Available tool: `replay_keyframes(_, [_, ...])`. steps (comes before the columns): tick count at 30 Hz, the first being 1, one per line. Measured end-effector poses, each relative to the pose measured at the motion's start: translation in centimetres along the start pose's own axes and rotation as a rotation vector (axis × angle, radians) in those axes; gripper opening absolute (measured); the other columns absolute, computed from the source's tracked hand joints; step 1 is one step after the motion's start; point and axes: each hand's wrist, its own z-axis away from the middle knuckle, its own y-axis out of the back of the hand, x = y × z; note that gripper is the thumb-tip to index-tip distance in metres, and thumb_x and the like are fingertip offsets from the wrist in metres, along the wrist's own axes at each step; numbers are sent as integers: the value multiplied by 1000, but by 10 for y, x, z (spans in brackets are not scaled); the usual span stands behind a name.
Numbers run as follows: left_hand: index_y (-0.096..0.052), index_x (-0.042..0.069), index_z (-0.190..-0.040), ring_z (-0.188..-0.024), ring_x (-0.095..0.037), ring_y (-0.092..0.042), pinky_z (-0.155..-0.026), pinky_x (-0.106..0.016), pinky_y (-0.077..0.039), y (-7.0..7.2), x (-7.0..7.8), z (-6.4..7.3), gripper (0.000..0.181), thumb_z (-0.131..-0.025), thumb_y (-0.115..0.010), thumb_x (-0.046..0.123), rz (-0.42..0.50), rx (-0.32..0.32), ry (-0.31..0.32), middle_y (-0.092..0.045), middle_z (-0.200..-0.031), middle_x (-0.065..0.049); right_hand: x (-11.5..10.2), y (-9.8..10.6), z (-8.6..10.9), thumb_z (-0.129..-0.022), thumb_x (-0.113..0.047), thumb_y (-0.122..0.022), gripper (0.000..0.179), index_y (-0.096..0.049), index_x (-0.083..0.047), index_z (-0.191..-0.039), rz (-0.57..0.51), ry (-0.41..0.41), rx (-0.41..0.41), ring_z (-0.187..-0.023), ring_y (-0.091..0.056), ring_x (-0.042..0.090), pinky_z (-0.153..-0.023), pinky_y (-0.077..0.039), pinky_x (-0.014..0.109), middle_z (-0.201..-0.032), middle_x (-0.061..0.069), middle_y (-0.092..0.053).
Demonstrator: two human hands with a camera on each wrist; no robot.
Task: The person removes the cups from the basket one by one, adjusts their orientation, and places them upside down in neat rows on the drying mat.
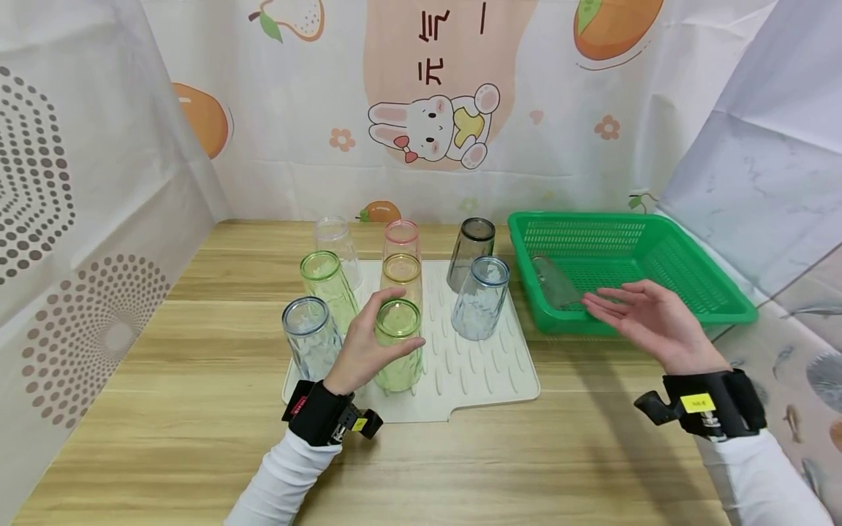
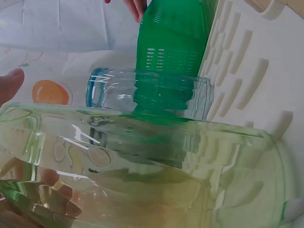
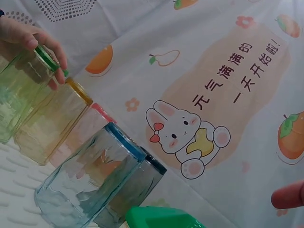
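My left hand (image 1: 368, 340) curves its thumb and fingers round the top of a light green glass (image 1: 399, 365), which stands at the front of the white drying mat (image 1: 473, 380). That glass fills the lower part of the left wrist view. Behind it are a yellow glass (image 1: 403, 272) and a pink glass (image 1: 401, 232). My right hand (image 1: 658, 325) is empty, palm turned up and fingers extended, over the front edge of the green basket (image 1: 631, 319). Close to its fingertips, a clear glass (image 1: 554, 281) lies inside the basket.
At the mat's left stand a blue glass (image 1: 309, 340), another green glass (image 1: 329, 288) and a clear glass (image 1: 338, 248). Toward its right are a dark grey glass (image 1: 470, 256) and a second blue glass (image 1: 482, 303). A printed curtain (image 1: 283, 146) backs the wooden table (image 1: 197, 351).
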Motion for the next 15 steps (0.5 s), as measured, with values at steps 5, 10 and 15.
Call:
replay_keyframes(5, [-45,-1,-137,-129,-27,-43,-107,-45,-32,0,3,-4,77,-73,-86,9,-54,5,-34,-50,-136,-17,-3,-24,0,-105,-22,-31,78,40,-29,-138,79,-49,109,-140,25,19,-116,-11,32,-146,-8,45])
replay_keyframes(10, [-46,1,-136,-128,-25,-44,-105,-42,-34,3,6,-4,73,-75,-84,12,-63,0,-54,-51,-135,-16,-10,-38,-6,-104,-31,-39,88,42,-27,-136,119,-138,164,-140,24,23,-116,-10,31,-145,-3,46])
replay_keyframes(15, [-46,3,-137,-129,-25,-43,-105,-46,-34,4,8,-5,73,-76,-84,11,-45,-21,-71,-49,-137,-13,-16,-37,-14,-103,-36,-45,93,41,-30,-138,70,-194,208,-141,24,24,-114,-18,31,-147,-3,44])
